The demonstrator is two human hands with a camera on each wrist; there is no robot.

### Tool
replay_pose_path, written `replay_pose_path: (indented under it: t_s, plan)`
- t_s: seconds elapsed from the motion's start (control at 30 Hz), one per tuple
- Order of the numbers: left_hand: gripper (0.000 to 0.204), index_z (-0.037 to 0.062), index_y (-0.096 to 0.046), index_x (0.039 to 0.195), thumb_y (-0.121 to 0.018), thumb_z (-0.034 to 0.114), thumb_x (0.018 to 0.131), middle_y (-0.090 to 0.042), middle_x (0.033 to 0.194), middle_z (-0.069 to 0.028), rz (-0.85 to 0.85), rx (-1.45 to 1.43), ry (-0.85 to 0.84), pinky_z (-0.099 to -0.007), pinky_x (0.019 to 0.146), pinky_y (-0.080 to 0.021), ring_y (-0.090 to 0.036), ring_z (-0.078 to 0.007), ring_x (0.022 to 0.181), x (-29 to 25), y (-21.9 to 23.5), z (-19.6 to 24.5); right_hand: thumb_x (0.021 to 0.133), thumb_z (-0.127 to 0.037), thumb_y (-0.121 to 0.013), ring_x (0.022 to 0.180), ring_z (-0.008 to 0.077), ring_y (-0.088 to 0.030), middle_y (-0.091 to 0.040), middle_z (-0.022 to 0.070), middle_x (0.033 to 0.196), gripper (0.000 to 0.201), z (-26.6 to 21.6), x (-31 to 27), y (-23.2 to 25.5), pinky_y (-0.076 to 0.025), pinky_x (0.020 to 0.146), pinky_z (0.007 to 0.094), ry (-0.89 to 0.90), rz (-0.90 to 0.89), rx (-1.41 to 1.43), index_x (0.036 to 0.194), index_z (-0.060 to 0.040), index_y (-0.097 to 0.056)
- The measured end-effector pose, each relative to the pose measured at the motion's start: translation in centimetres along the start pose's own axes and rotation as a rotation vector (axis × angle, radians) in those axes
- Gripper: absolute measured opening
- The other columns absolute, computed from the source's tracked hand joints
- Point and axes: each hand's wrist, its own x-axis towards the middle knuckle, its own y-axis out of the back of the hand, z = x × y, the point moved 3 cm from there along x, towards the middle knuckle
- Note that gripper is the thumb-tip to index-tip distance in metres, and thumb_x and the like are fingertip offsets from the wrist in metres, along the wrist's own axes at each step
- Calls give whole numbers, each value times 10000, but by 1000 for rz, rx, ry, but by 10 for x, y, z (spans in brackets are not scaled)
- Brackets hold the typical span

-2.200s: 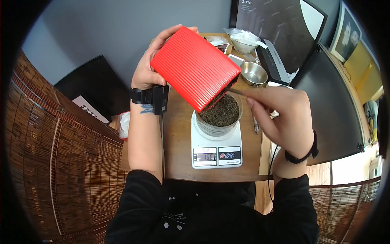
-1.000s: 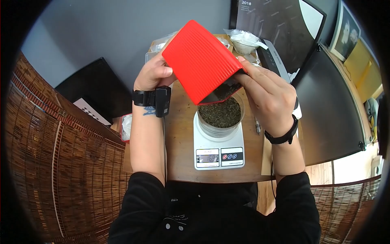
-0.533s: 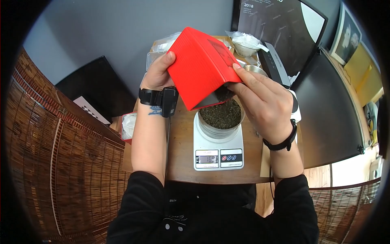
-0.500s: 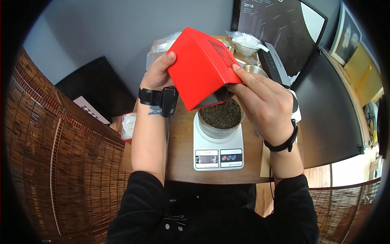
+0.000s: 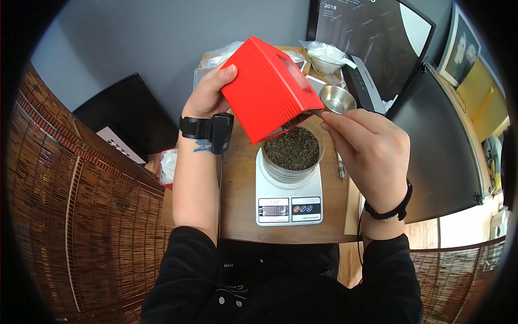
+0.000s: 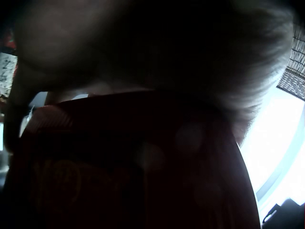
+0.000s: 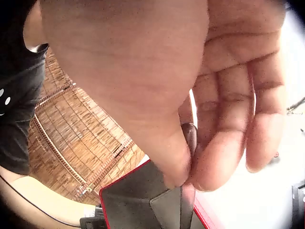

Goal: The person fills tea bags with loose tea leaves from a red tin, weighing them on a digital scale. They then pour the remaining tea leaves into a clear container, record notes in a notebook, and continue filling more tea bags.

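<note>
My left hand (image 5: 209, 93) grips a red ribbed box (image 5: 267, 89), tilted with its open mouth down to the right. Dark dried leaves show inside that mouth. With thumb and fingers, my right hand (image 5: 372, 154) pinches a slim dark handle (image 7: 189, 136); its far end goes into the box and is hidden. Just under the mouth stands a clear round tub (image 5: 291, 175) filled with dark dried leaves (image 5: 294, 148). The tub rests on a white digital scale (image 5: 264, 186) with a lit display. The left wrist view is very dark, with the red box (image 6: 124, 157) below the palm.
Behind the scale at the right are a small steel pan (image 5: 338, 100) and a bowl with white plastic (image 5: 326, 58). A pen (image 5: 340, 167) lies right of the scale on the wooden table (image 5: 237, 216). A monitor (image 5: 372, 38) stands at the back.
My right hand reached in at the box mouth, then drew back to the right, where the dark handle shows again. The box has turned, bringing its side window into view.
</note>
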Motion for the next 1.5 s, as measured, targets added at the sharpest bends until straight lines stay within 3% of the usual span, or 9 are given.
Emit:
replay_pose_path:
  t_s: [0.1,0.3,0.43,0.63,0.8,1.03,1.23,1.33,1.5]
  plan:
    - [693,-73,-532,1508,-723,400,1039,-649,1462,-199,-19,-48,22,-404,1154,-505,-642,-276,1347,0,7,0,830,-93,-807,744,250,-716,-702,50,801,129,1,2,-9,-565,641,358,36,52,39,953,-65,-782]
    - [660,-72,-553,1486,-717,395,1048,-668,1437,-199,-4,-132,7,-407,1136,-529,-665,-276,1321,-2,10,-3,832,-114,-815,717,246,-691,-661,52,772,117,-1,-1,-24,-546,607,379,94,-58,108,931,-68,-773]
    - [625,-60,-570,1473,-714,380,1053,-687,1415,-187,7,-122,2,-407,1123,-542,-681,-268,1298,-1,12,-1,835,-120,-860,647,236,-678,-698,48,761,152,-3,-3,-2,-520,573,366,81,-185,77,969,-76,-803]
    - [589,-49,-585,1460,-720,354,1052,-697,1404,-177,-1,-196,-3,-407,1119,-548,-689,-263,1288,0,11,-3,843,-112,-856,598,243,-648,-687,44,729,143,-1,0,-4,-500,550,368,79,10,167,972,-73,-809]
    - [599,-50,-582,1462,-725,359,1049,-695,1406,-175,22,-159,-21,-400,1110,-554,-687,-262,1291,0,10,-5,885,-155,-813,685,255,-696,-681,53,764,105,5,0,-31,-553,591,372,142,-88,150,939,-74,-775]
    - [595,-47,-576,1473,-711,359,1059,-685,1425,-175,-11,-168,21,-403,1133,-536,-676,-264,1309,0,16,-2,898,-138,-797,632,268,-686,-678,58,719,93,1,-5,-2,-534,557,382,41,-211,221,957,-67,-786]
    - [591,-48,-571,1481,-695,357,1069,-680,1435,-174,5,-167,-5,-406,1139,-532,-668,-263,1324,0,13,-3,905,-128,-799,607,259,-678,-664,56,689,103,-2,0,-19,-516,539,372,34,-39,222,980,-58,-791]
    - [600,-49,-561,1492,-684,364,1074,-673,1446,-177,-8,-166,-9,-405,1142,-530,-666,-267,1329,2,12,-4,922,-133,-784,583,227,-653,-601,45,654,151,-4,-1,-43,-501,522,371,128,74,168,1030,-29,-772]
    - [634,-52,-536,1518,-674,382,1077,-660,1465,-181,-11,-171,16,-409,1152,-520,-656,-269,1341,1,12,-8,945,-136,-739,591,240,-659,-593,48,664,116,-5,-4,-66,-517,534,374,130,2,130,1017,-46,-745]
